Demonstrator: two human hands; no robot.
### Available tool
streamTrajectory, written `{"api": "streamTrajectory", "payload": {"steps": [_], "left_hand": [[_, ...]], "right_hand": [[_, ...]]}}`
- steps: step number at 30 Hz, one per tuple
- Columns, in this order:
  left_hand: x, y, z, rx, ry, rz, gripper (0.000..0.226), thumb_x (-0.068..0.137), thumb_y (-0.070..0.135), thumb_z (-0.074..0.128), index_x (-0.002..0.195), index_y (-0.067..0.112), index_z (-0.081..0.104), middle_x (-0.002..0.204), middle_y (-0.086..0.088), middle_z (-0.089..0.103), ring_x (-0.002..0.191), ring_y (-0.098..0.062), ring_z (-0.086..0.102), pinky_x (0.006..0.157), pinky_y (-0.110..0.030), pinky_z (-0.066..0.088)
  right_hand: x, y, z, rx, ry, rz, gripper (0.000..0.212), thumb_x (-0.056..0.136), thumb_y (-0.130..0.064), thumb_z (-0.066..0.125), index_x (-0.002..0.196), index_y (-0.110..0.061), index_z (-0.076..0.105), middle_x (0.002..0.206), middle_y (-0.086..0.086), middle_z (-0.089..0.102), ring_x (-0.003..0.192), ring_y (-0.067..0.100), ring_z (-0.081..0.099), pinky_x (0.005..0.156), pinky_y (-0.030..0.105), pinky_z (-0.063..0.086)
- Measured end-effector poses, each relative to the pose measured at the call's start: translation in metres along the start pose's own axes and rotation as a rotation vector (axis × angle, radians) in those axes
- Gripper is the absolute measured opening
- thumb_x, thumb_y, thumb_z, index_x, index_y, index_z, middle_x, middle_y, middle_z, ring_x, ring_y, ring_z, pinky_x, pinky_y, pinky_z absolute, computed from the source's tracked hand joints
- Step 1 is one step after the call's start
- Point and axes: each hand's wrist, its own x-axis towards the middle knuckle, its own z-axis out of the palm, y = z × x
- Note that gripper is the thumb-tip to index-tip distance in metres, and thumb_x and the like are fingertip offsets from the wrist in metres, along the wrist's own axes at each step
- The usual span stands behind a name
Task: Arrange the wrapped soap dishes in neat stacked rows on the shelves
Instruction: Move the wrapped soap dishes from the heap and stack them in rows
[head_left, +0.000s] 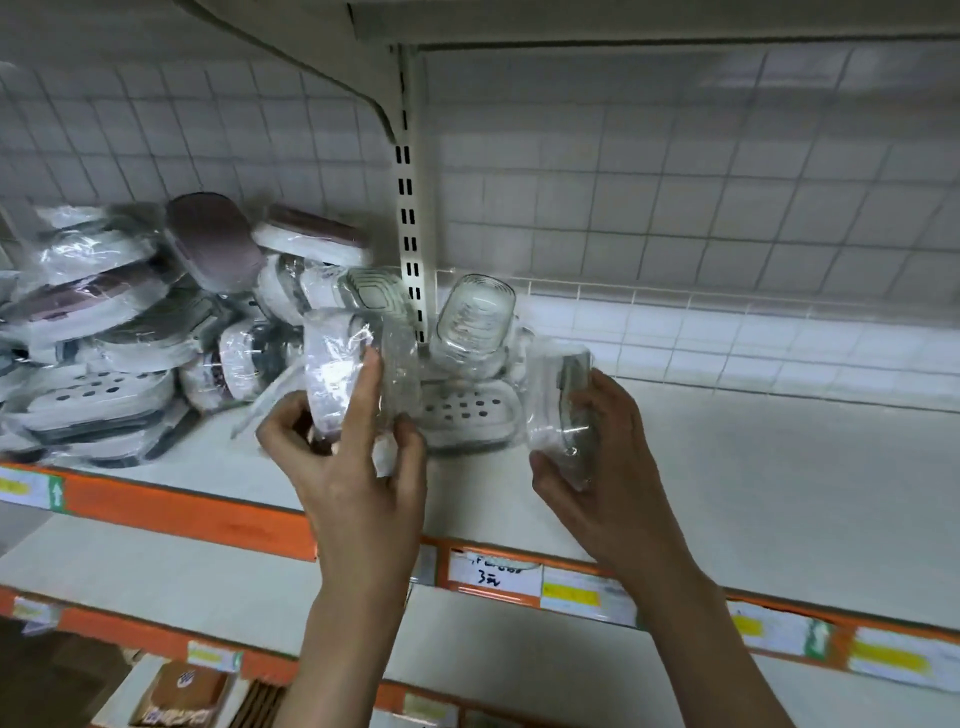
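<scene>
Here each grip clasps a wrapped soap dish: left hand (348, 457) holds one dish (332, 374), right hand (597, 457) another (563, 410), above the shelf (753, 467).

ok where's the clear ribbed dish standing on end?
In the head view, the clear ribbed dish stands centre frame at the back of the shelf, just right of the slotted upright, leaning over a flat white perforated dish.

By my left fingers (363, 384) I see glossy, crinkled clear plastic wrap on a white soap dish (332, 379). Right of them stands a clear ribbed plastic dish (475, 322). Under both, the shelf (727, 467) looks smooth, matt, painted white.
</scene>
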Motion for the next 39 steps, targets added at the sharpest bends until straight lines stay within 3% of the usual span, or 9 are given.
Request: {"api": "streamTrajectory", "payload": {"steps": [8,12,16,18,22,26,28,32,39], "left_hand": [[-0.064,0.101,0.058,-0.081,-0.050,-0.002,0.075,0.067,-0.007,0.078,0.131,0.016,0.046,0.114,-0.024,0.031,0.099,-0.030,0.038,0.099,-0.003,0.023],[-0.098,0.160,0.087,-0.155,-0.132,-0.051,0.080,0.065,-0.008,0.081,0.130,0.021,0.045,0.122,-0.020,0.030,0.098,-0.019,0.035,0.098,-0.005,0.025],[-0.127,0.204,0.109,-0.222,-0.182,-0.033,0.075,0.067,0.000,0.082,0.128,0.019,0.043,0.144,-0.028,0.021,0.132,-0.014,0.032,0.101,-0.008,0.027],[-0.138,0.216,0.117,-0.247,-0.221,-0.025,0.073,0.068,0.003,0.081,0.128,0.018,0.042,0.149,-0.026,0.019,0.140,-0.001,0.019,0.105,-0.007,0.025],[-0.147,0.231,0.128,-0.271,-0.294,-0.022,0.074,0.070,0.010,0.081,0.129,0.021,0.037,0.152,-0.019,0.019,0.141,-0.012,0.020,0.103,-0.006,0.027],[-0.144,0.241,0.137,-0.352,-0.364,-0.124,0.095,0.072,0.017,0.077,0.133,0.054,0.014,0.153,-0.022,0.017,0.137,-0.022,0.034,0.102,-0.016,0.035],[-0.143,0.239,0.143,-0.347,-0.387,-0.093,0.082,0.075,0.024,0.076,0.134,0.038,0.021,0.154,-0.019,0.015,0.138,-0.016,0.031,0.104,-0.022,0.037],[-0.143,0.239,0.153,-0.323,-0.406,-0.056,0.071,0.073,0.040,0.068,0.127,0.013,0.032,0.137,-0.029,0.029,0.129,-0.011,0.031,0.099,0.000,0.024],[-0.161,0.270,0.160,-0.224,-0.484,-0.228,0.082,0.060,0.025,0.088,0.132,0.020,0.049,0.130,-0.018,0.029,0.101,-0.004,0.035,0.090,-0.026,0.036]], "right_hand": [[-0.038,0.048,-0.111,-0.066,0.019,0.122,0.068,0.071,-0.043,0.054,0.132,-0.024,0.032,0.134,0.005,0.050,0.110,0.015,0.052,0.085,0.000,0.032],[-0.061,0.078,-0.183,-0.013,0.038,0.258,0.070,0.070,-0.035,0.058,0.135,-0.024,0.034,0.114,-0.013,0.054,0.089,-0.001,0.056,0.070,0.004,0.040],[-0.079,0.100,-0.237,-0.013,0.078,0.283,0.064,0.069,-0.029,0.056,0.124,-0.045,0.028,0.103,-0.017,0.056,0.079,0.004,0.059,0.063,0.010,0.042],[-0.087,0.108,-0.253,-0.026,0.064,0.285,0.066,0.069,-0.027,0.058,0.123,-0.048,0.026,0.120,-0.011,0.053,0.084,0.006,0.057,0.066,0.005,0.042],[-0.099,0.124,-0.269,-0.067,0.084,0.316,0.078,0.070,-0.018,0.071,0.137,-0.028,0.032,0.121,-0.006,0.053,0.085,0.005,0.056,0.069,0.013,0.046],[-0.099,0.138,-0.277,-0.172,0.099,0.218,0.070,0.065,-0.036,0.063,0.128,-0.024,0.035,0.125,0.000,0.057,0.097,0.015,0.062,0.078,0.014,0.047],[-0.097,0.143,-0.280,-0.188,0.086,0.191,0.068,0.065,-0.038,0.060,0.126,-0.025,0.036,0.125,0.002,0.057,0.098,0.018,0.062,0.079,0.011,0.044],[-0.097,0.149,-0.289,-0.220,0.049,0.172,0.063,0.066,-0.039,0.060,0.124,-0.028,0.038,0.132,-0.001,0.051,0.106,0.016,0.059,0.083,0.012,0.044],[-0.105,0.172,-0.325,-0.349,0.055,0.087,0.056,0.067,-0.035,0.062,0.119,-0.024,0.045,0.137,0.002,0.049,0.125,0.017,0.048,0.100,0.025,0.042]]}}
